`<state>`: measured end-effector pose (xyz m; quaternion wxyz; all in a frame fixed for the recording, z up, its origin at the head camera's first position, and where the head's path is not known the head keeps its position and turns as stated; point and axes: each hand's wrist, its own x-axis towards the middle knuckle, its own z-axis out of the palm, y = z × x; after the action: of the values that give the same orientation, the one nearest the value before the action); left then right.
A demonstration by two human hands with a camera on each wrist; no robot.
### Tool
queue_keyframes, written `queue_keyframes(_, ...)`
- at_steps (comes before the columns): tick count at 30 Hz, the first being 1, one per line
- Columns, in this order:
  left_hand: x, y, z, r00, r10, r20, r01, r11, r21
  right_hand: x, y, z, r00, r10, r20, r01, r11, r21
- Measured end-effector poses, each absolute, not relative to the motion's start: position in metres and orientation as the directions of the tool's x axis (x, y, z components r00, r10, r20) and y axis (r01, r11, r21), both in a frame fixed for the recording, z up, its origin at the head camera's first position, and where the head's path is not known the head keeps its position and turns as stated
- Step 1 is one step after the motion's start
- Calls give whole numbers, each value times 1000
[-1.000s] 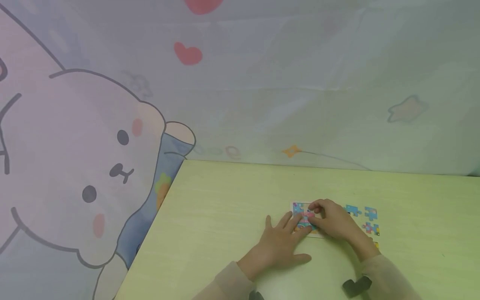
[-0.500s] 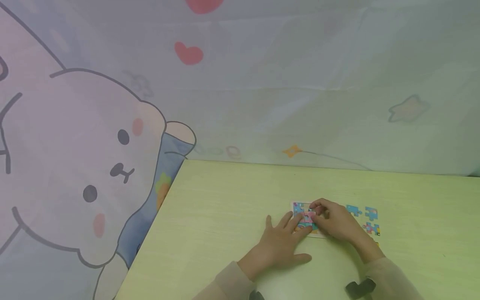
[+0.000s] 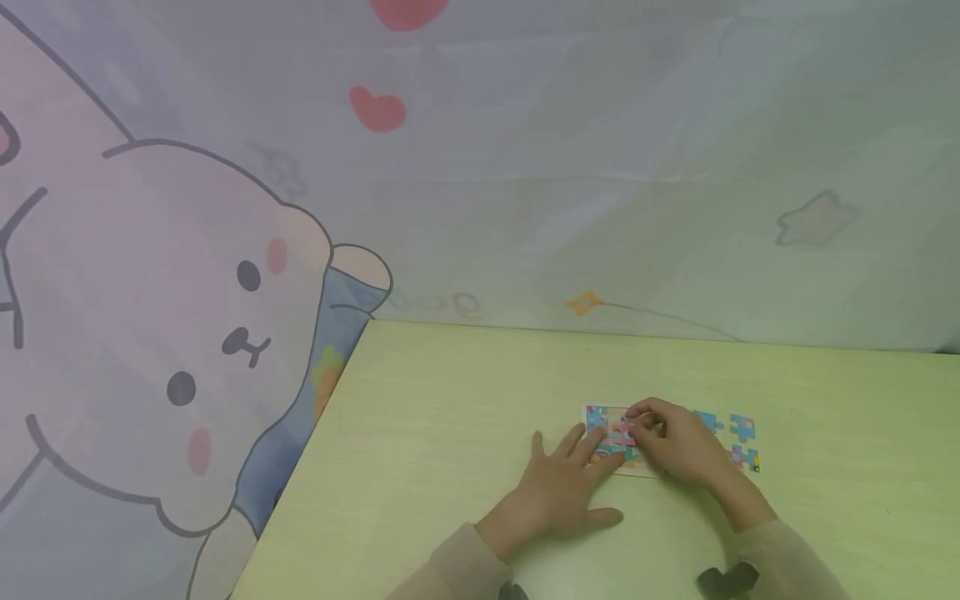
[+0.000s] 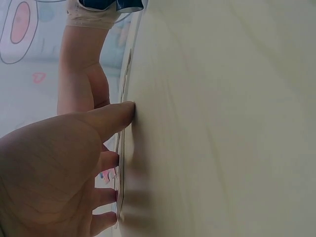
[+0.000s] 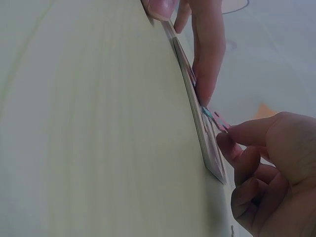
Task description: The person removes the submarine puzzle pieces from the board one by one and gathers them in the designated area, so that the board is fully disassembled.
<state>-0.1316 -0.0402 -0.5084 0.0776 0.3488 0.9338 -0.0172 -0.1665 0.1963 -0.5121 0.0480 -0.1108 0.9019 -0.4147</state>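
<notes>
A small jigsaw puzzle board [image 3: 640, 467] lies on the table, partly covered by both hands. My left hand [image 3: 562, 490] is spread flat at its left side, fingertips resting on the board and thumb out on the tabletop. Between thumb and index finger, my right hand [image 3: 677, 442] pinches a pink and blue puzzle piece [image 5: 216, 120]. In the right wrist view that piece is tilted, its lower edge at the board's surface beside a left fingertip. The other right fingers are curled in below it.
Right of the board lie loose puzzle pieces: a blue one [image 3: 742, 427], a pink and blue one [image 3: 742, 457] and another blue one [image 3: 707, 420] partly behind the right hand. A printed cloth backdrop [image 3: 525, 208] hangs along the table's [image 3: 465, 400] far edge.
My right hand has shifted slightly to the right, still pinching the pink and blue piece. Its forearm now hides a yellow piece seen earlier. My left hand stays in place.
</notes>
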Motion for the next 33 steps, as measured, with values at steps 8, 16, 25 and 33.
queue_keyframes(8, -132, -39, -506, -747, 643, -169, 648, 761, 36, -163, 213, -508, -981, -193, 17, -143, 662, -736)
queue_keyframes(16, -134, -36, -509, -751, 643, -150, 647, 762, 23, -155, 240, -503, -987, -159, -11, -101, 674, -732)
queue_keyframes(25, -135, -36, -511, -752, 644, -139, 647, 762, 30, -146, 274, -511, -981, -191, 36, -165, 721, -673)
queue_keyframes(33, -135, -38, -509, -748, 649, -136, 650, 758, 42, -141, 287, -516, -984, -178, 2, -134, 732, -668)
